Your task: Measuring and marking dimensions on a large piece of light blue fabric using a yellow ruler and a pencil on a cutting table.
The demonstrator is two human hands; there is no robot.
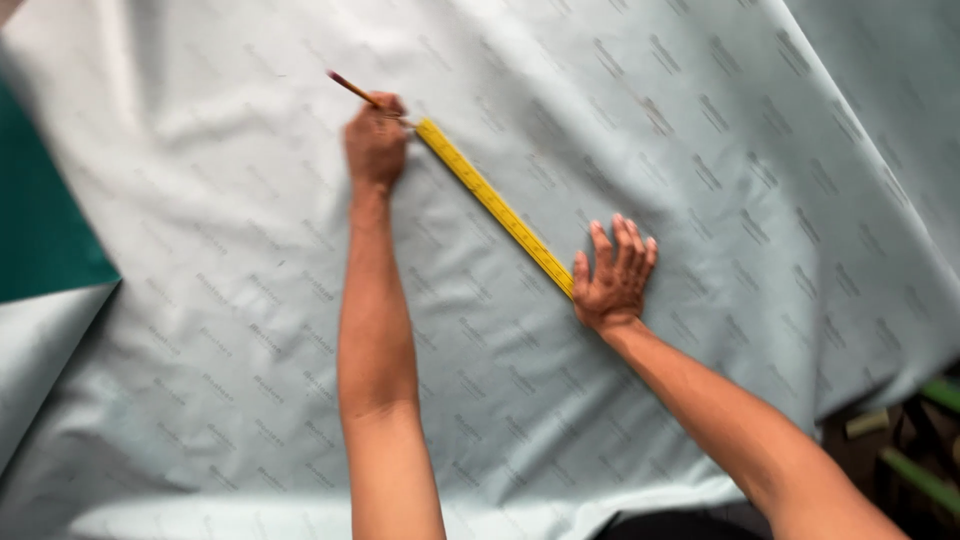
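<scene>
Green surface point(40, 220) at far left, under the pale sheet point(700, 200). My left hand point(375, 140), clenched on a pencil point(352, 88), meets the ruler's point(495, 205) upper end. My right hand point(612, 270), fingers spread flat, pins its lower end to the sheet.

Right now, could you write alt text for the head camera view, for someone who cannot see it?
Two bare hands work on a pale grey printed sheet: the left hand holds a pencil at one end of a yellow ruler, while the right hand presses flat at its other end. A green surface shows at left.
</scene>
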